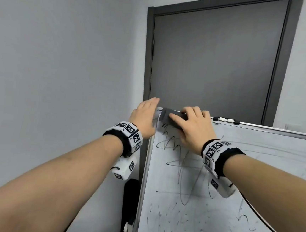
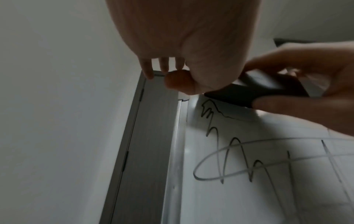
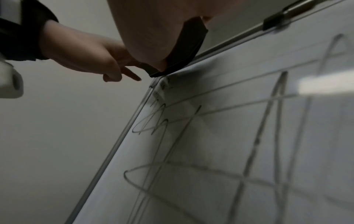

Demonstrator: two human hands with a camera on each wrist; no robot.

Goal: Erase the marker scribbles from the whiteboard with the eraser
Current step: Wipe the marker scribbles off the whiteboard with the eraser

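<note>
A person's right hand (image 1: 193, 126) grips a dark felt eraser (image 1: 168, 116) by its long edges, flat against the whiteboard's (image 1: 254, 171) far left corner above black scribbles (image 1: 171, 145); the left hand (image 1: 144, 117), fingers straight, steadies the frame. The eraser looks light, its pad likely soft.
</note>
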